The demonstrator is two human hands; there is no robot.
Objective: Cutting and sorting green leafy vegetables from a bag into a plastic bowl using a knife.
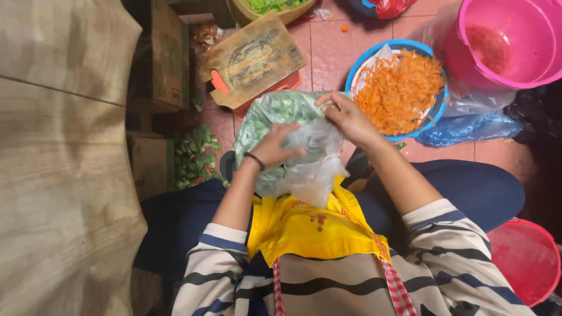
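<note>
Seen from the head camera, looking straight down over a seated lap, striped sleeves and a yellow apron [304, 231]. Held up in front of the lap, a clear plastic bag [293, 146] filled with chopped green vegetables. Left hand [275, 147], a dark band at its wrist, pressed flat against the near side of the bag, fingers spread over the plastic. Right hand [346, 117] closed on the bag's upper right edge, fingers pinching the plastic there. Just right of the bag, touching the right hand's far side in view, a blue basin [357, 70] piled with shredded carrot. Beyond the bag, a worn wooden cutting board [252, 58] tilted over an orange crate, only partly visible. Top right, a pink bucket [506, 44] on the tiled floor [328, 50]; beneath it a crumpled blue plastic bag [468, 126]. Lower right, a red bucket [524, 260] beside the knee. Left of the lap, a scatter of green trimmings [196, 155], possibly leaf scraps, hard to tell in shadow. Far left, a pale wooden tabletop [58, 175] filling the edge.
</note>
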